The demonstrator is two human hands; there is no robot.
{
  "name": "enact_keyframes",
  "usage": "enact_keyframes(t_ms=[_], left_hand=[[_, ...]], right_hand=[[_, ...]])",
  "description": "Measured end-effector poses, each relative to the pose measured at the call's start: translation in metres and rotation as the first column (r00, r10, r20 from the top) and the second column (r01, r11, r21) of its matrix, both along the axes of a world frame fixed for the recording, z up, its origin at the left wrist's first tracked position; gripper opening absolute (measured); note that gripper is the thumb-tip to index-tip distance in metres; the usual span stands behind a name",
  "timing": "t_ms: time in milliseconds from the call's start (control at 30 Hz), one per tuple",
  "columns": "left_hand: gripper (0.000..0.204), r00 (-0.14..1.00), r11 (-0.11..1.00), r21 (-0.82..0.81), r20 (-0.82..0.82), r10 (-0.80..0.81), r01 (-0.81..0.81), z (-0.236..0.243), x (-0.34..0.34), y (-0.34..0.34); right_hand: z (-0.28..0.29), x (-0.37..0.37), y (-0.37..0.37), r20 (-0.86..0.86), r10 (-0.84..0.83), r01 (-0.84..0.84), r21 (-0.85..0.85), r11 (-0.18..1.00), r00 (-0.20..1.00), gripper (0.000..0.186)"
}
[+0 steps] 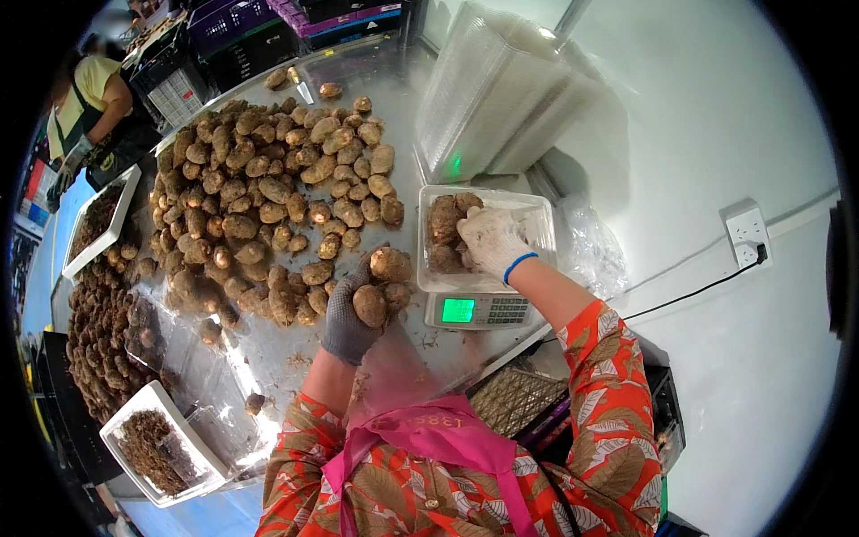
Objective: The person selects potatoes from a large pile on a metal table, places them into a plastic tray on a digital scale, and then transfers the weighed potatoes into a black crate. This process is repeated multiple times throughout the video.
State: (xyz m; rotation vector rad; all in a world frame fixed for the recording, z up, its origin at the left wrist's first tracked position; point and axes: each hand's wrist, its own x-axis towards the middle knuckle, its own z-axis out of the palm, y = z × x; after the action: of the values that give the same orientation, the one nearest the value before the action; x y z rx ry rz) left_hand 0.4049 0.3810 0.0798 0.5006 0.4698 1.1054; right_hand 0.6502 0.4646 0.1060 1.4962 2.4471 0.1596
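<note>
In a dark grey dotted glove, my left hand [349,327] is closed around several brown taro corms [369,305], beside the big pile of taro [242,192]. My right hand [492,240], in a whitish glove with a blue band at the wrist, reaches into a clear plastic tray [488,279]. Its curled fingers press on taro [443,217] at the tray's left side; the fingertips are partly hidden. Under the tray sits a digital scale [483,310] with a lit green display and a keypad.
Tall stacks of clear trays [488,89] stand behind the scale, beside a crumpled plastic bag [591,246]. A knife [302,89] lies at the table's far edge. White boxes [165,447] of brown scraps stand left. A power socket [745,234] is on the right wall. Another person [94,107] stands far left.
</note>
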Motion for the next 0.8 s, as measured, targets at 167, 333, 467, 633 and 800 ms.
enact_keyframes(t_ms=[167, 333, 467, 633, 800], left_hand=[[0.048, 0.995, 0.996, -0.036, 0.05, -0.082, 0.083, 0.006, 0.001, 0.018], [0.047, 0.976, 0.998, -0.036, -0.209, -0.056, 0.05, 0.004, 0.014, 0.025], [0.044, 0.998, 0.994, -0.094, -0.008, -0.058, 0.057, 0.003, 0.034, 0.034], [0.043, 1.0, 0.993, -0.113, -0.005, -0.021, 0.02, 0.001, 0.055, 0.05], [0.045, 0.982, 0.995, -0.076, -0.178, 0.056, -0.07, 0.014, 0.088, 0.062]], right_hand=[[-0.006, -0.007, -0.002, 0.092, -0.072, 0.076, -0.039, 0.996, 0.993, 0.018], [-0.018, 0.001, -0.01, -0.105, -0.126, 0.133, 0.062, 0.989, 0.986, 0.017], [-0.011, 0.013, -0.011, -0.312, -0.096, 0.078, -0.068, 0.995, 0.945, 0.014], [0.005, 0.003, -0.017, -0.303, -0.153, 0.127, -0.103, 0.987, 0.941, 0.022], [0.021, 0.033, -0.017, -0.576, -0.224, 0.233, -0.06, 0.971, 0.786, 0.03]])
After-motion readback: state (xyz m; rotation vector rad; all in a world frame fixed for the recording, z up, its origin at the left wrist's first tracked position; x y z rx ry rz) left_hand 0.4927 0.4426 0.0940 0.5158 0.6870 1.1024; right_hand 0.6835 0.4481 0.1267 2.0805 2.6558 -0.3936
